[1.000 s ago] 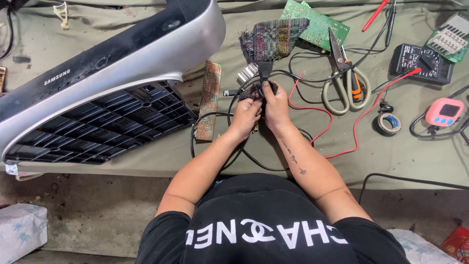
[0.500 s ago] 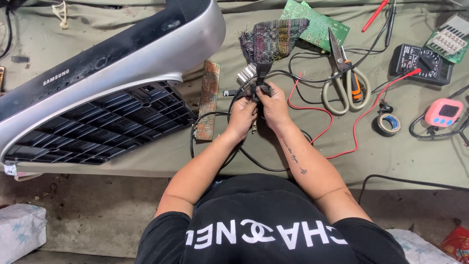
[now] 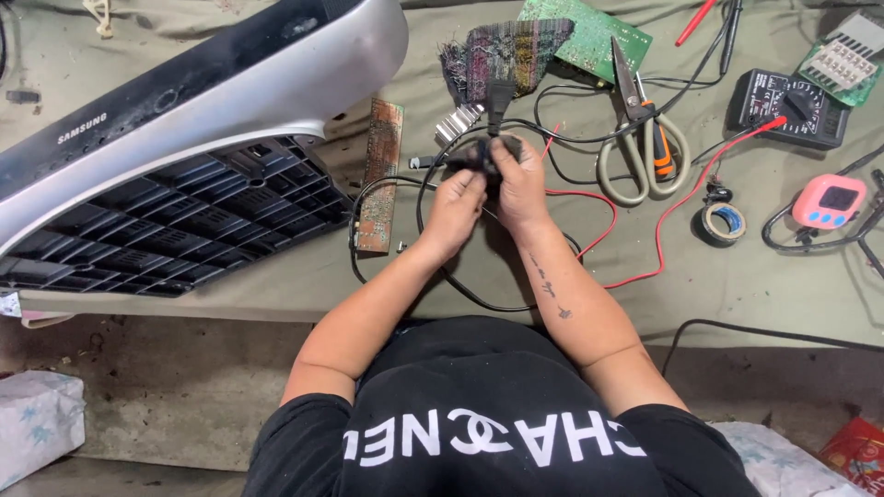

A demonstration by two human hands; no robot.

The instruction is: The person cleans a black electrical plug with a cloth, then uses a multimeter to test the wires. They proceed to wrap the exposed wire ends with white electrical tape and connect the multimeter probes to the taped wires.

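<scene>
Both hands meet over the olive cloth, pinching a small black connector block (image 3: 482, 153) where black cables (image 3: 433, 248) loop together. My left hand (image 3: 453, 210) grips it from the left side, my right hand (image 3: 518, 184) from the right, fingers closed on it. A black plug (image 3: 498, 99) points up from just above the fingers, beside a small ribbed metal heat sink (image 3: 459, 121). What lies under the fingers is hidden.
A large silver and black device shell (image 3: 184, 138) fills the left. A brown circuit strip (image 3: 378, 175), a woven cloth piece (image 3: 506, 53), green board (image 3: 589, 37), scissors (image 3: 642, 138), multimeter (image 3: 783, 103) with red lead (image 3: 681, 202), tape roll (image 3: 721, 221) and pink timer (image 3: 829, 201) surround the hands.
Both hands have kept their grip on the black connector block, with only slight finger shifts. Nothing else on the cloth has moved.
</scene>
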